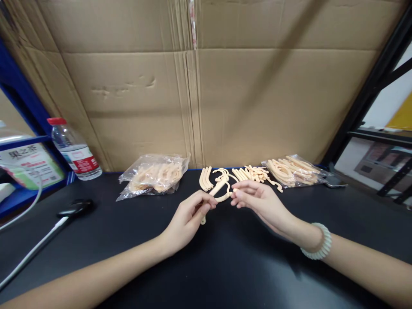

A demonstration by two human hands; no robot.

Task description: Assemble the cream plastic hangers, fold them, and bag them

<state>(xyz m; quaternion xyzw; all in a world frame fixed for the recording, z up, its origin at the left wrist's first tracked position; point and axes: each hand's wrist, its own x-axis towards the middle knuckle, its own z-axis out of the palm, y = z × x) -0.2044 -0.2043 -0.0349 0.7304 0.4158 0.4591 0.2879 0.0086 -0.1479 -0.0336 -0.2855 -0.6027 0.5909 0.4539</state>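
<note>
My left hand (193,214) is closed on a pale, wood-coloured assembly (219,186) made of a straight bar and curved pieces, held above the black table. Close to its right side, my right hand (254,201) pinches a small pale piece (235,190), whose shape is mostly hidden by the fingers. Behind the hands lie several curved strips (206,178), several short straight sticks (240,174) and a pile of small curved parts (258,173).
Clear plastic bags of pale parts lie at the back left (157,176) and back right (292,170). A red-capped bottle (77,154) stands at the left. A white cable (35,249) leads to a black device (75,207). Cardboard (257,94) rises behind the table (206,274).
</note>
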